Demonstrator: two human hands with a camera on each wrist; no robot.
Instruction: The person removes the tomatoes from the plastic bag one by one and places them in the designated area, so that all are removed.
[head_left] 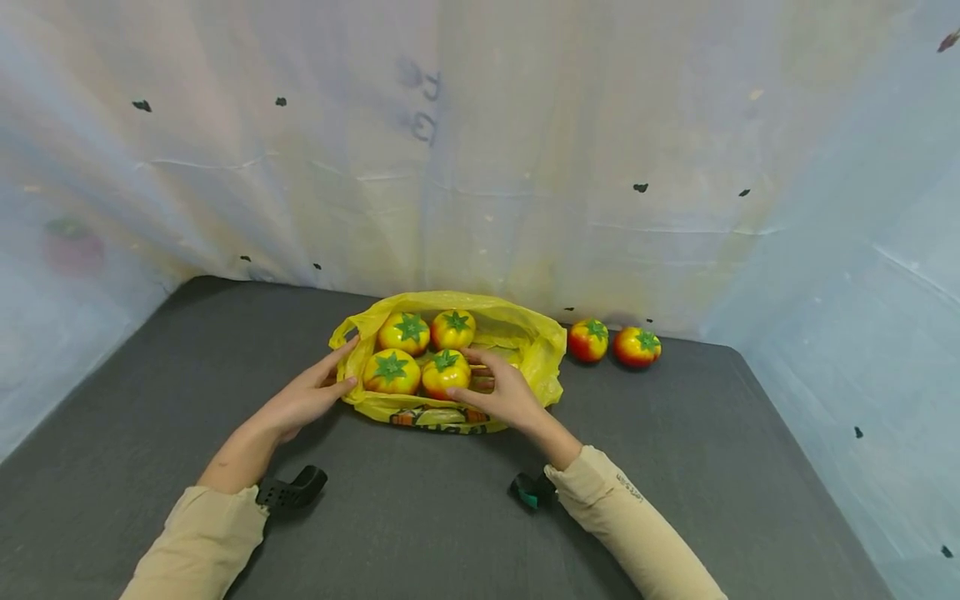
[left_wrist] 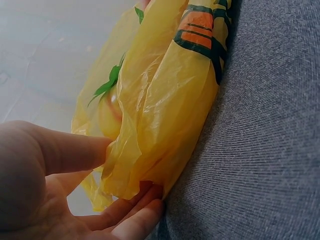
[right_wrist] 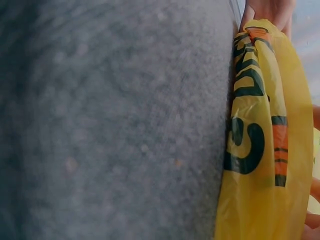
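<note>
A yellow plastic bag lies mouth up on the dark table, with several yellow-red tomatoes in its left half. My left hand holds the bag's left end; in the left wrist view the thumb is on the rim and the fingers go behind the plastic. Inside the mouth, my right hand grips the front right tomato, thumb in front and fingers on its right side. Next to it are a front left tomato and two at the back. The bag wall mostly hides the right fingers in the right wrist view.
Two more tomatoes stand right of the bag, a nearer one and a farther one. Pale sheeting rises behind the table and along both sides. Black wrist straps are on both forearms.
</note>
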